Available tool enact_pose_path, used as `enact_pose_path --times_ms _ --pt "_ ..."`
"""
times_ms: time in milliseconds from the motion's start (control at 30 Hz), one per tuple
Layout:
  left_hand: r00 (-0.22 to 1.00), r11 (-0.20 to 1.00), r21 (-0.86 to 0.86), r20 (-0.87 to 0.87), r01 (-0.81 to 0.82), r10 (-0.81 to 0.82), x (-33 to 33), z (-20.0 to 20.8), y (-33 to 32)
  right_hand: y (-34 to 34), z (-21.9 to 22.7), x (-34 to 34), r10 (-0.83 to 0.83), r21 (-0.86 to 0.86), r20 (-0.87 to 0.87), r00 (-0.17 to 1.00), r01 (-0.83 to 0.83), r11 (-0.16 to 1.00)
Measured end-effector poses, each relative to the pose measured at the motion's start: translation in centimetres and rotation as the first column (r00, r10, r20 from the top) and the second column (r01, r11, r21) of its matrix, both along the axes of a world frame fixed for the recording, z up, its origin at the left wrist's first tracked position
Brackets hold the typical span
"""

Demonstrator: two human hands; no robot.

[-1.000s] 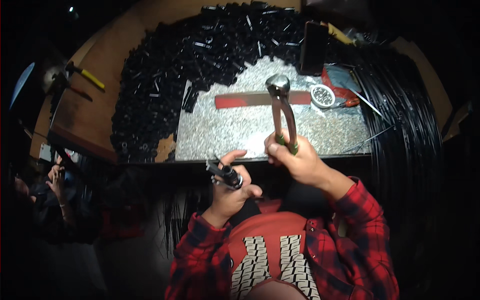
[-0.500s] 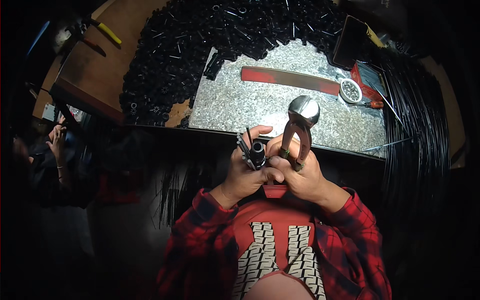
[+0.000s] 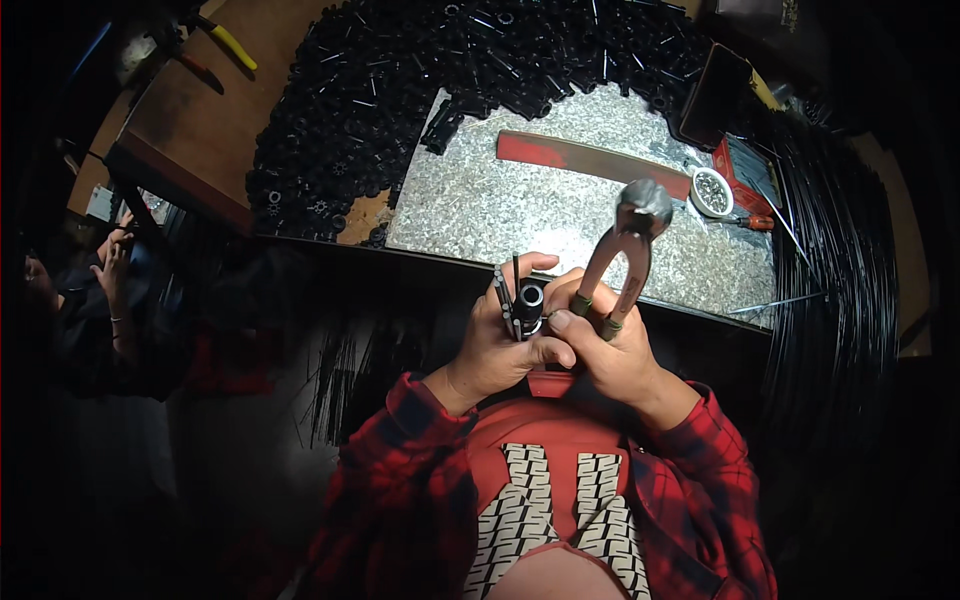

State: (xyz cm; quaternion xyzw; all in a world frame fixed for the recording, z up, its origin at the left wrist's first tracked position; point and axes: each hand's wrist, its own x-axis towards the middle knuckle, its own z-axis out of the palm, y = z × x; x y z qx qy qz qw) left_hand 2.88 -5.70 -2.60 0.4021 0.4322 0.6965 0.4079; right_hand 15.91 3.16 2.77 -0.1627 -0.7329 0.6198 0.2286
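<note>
At the far left, a co-worker's hand [image 3: 113, 268] shows below the brown side counter [image 3: 185, 125], whose front edge slopes down toward the right; a yellow-handled tool [image 3: 235, 47] lies near its far side. Next comes a deep heap of small black parts [image 3: 370, 110], spilling to the border of a grey speckled slab [image 3: 455, 215]. The slab gives room between a red-and-brown strip [image 3: 590, 163] and its front edge, which runs just beyond the hands. On the person's side of that edge, the left hand [image 3: 487, 345] is wrapped around a black tubular part [image 3: 531, 297], its round open end facing up toward the camera and its long axis foreshortened; slim pieces stand along its left side. The right hand [image 3: 608, 350], close beside it, grips pincers [image 3: 610, 265] by the handles, the long axis slanting away and rightward, the metal head over the slab. Whether the right fingers touch the part cannot be told. Farther right are a white cup of small metal pieces [image 3: 712, 192], an orange-handled screwdriver [image 3: 757, 222] and long black rods [image 3: 835, 235] along the right end.
</note>
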Motion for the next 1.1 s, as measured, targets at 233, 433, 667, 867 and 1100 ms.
enact_pose_path --times_ms 233,433,667,867,1100 --pt "1.000 1.000 0.025 -0.017 -0.017 0.017 0.31 0.08 0.07 -0.36 -0.08 0.03 -0.003 -0.278 -0.068 0.998 -0.016 0.961" --pt "0.999 0.999 0.025 0.039 -0.024 0.023 0.66 0.31 0.22 -0.35 0.19 -0.07 -0.005 -0.139 -0.015 1.000 0.003 0.990" --pt "1.000 0.999 0.015 0.000 -0.030 0.030 0.32 -0.01 0.17 -0.36 -0.17 -0.15 -0.031 -0.078 -0.028 0.999 0.029 0.997" --pt "0.998 0.998 0.031 -0.005 -0.059 0.060 0.19 -0.37 0.09 -0.47 0.12 -0.35 -0.018 -0.109 -0.026 0.999 0.015 0.994" --pt "1.000 1.000 -0.004 0.006 -0.016 0.016 -0.27 -0.23 -0.40 -0.59 -0.13 -0.52 -0.009 -0.008 -0.065 0.998 0.008 1.000"
